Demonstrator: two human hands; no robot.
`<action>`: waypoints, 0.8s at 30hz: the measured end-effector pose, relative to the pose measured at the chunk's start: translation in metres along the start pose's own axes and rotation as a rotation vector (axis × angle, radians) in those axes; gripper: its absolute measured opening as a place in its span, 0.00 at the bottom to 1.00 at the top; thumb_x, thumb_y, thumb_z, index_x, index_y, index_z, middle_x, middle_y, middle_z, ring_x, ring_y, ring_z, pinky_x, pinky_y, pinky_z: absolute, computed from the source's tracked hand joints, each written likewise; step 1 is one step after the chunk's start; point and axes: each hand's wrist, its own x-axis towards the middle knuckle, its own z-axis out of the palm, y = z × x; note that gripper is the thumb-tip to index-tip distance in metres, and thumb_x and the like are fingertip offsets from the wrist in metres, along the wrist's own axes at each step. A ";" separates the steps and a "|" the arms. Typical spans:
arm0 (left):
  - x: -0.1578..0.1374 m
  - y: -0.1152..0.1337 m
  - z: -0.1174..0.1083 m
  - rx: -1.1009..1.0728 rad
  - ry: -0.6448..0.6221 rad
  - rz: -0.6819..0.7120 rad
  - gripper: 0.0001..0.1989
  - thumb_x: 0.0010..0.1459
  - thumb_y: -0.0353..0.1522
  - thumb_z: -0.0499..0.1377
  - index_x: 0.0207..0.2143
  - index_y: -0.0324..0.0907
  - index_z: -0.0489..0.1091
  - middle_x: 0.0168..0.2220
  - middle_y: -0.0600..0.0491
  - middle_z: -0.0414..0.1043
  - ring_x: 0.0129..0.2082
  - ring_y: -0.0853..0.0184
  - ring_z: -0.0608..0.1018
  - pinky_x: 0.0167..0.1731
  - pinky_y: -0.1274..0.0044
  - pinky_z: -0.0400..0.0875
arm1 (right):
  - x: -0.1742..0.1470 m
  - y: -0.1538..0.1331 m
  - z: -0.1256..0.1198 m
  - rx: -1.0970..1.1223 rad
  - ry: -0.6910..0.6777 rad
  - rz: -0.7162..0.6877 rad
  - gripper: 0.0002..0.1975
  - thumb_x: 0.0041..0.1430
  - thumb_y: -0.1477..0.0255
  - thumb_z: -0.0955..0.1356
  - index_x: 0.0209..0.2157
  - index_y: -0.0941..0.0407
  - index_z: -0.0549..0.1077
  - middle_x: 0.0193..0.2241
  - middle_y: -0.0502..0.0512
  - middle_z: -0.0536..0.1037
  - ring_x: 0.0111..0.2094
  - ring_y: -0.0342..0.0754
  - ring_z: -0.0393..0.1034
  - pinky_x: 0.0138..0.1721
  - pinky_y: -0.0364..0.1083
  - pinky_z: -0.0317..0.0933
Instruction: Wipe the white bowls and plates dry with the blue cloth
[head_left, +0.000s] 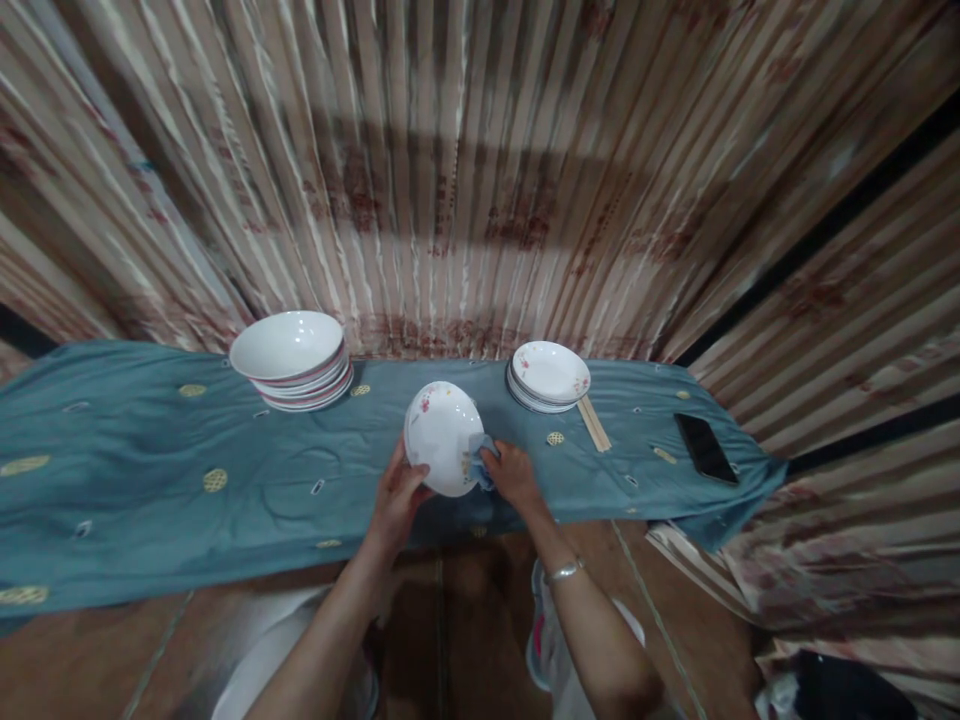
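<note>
A white plate [444, 435] with small red and yellow floral prints is held tilted above the front part of the table. My left hand [400, 483] grips its lower left rim, the thumb over the face. My right hand [513, 472] is closed on a blue-grey cloth [481, 462], which presses against the plate's right edge. Behind and to the right stands a stack of similar floral plates [550, 370]. Farther left is a stack of white bowls [289, 345], with the red-rimmed edges of more dishes under the top one.
A teal patterned cloth [285, 480] covers the long table. Wooden chopsticks [595, 424] lie beside the plate stack, and a black phone [705, 447] rests near the right end. A pleated curtain [450, 180] hangs directly behind the table.
</note>
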 end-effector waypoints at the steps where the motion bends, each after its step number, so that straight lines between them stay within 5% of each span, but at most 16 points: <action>1: 0.001 0.000 0.000 0.004 0.005 0.007 0.44 0.39 0.35 0.69 0.61 0.49 0.61 0.56 0.48 0.68 0.45 0.56 0.76 0.33 0.72 0.76 | -0.003 -0.004 -0.001 -0.028 -0.018 0.030 0.10 0.64 0.67 0.64 0.32 0.56 0.73 0.27 0.56 0.77 0.31 0.48 0.74 0.33 0.42 0.59; 6: 0.004 0.001 0.002 0.019 0.022 0.031 0.41 0.41 0.35 0.67 0.60 0.51 0.62 0.59 0.49 0.65 0.45 0.58 0.75 0.33 0.73 0.76 | -0.019 -0.020 -0.016 -0.064 -0.113 0.029 0.09 0.63 0.67 0.65 0.33 0.57 0.74 0.28 0.58 0.78 0.32 0.49 0.73 0.33 0.44 0.59; 11: 0.006 0.000 0.006 -0.008 -0.004 -0.002 0.42 0.42 0.34 0.66 0.61 0.51 0.59 0.55 0.48 0.69 0.41 0.60 0.76 0.33 0.72 0.76 | -0.024 -0.013 -0.038 0.479 -0.231 -0.057 0.14 0.60 0.62 0.65 0.28 0.56 0.75 0.21 0.48 0.74 0.25 0.44 0.69 0.26 0.40 0.56; 16: 0.003 -0.007 0.011 -0.027 -0.097 -0.063 0.38 0.45 0.34 0.65 0.60 0.50 0.59 0.58 0.47 0.65 0.42 0.59 0.77 0.34 0.70 0.77 | -0.018 -0.003 -0.043 0.518 -0.030 0.048 0.12 0.56 0.64 0.67 0.38 0.56 0.75 0.27 0.50 0.77 0.28 0.45 0.70 0.31 0.42 0.61; 24: -0.005 -0.018 0.022 -0.019 -0.170 -0.150 0.37 0.46 0.35 0.64 0.60 0.50 0.60 0.55 0.48 0.68 0.41 0.58 0.78 0.35 0.68 0.77 | 0.001 0.004 -0.020 0.409 0.146 0.047 0.17 0.57 0.73 0.64 0.50 0.56 0.70 0.48 0.61 0.76 0.49 0.52 0.71 0.50 0.51 0.64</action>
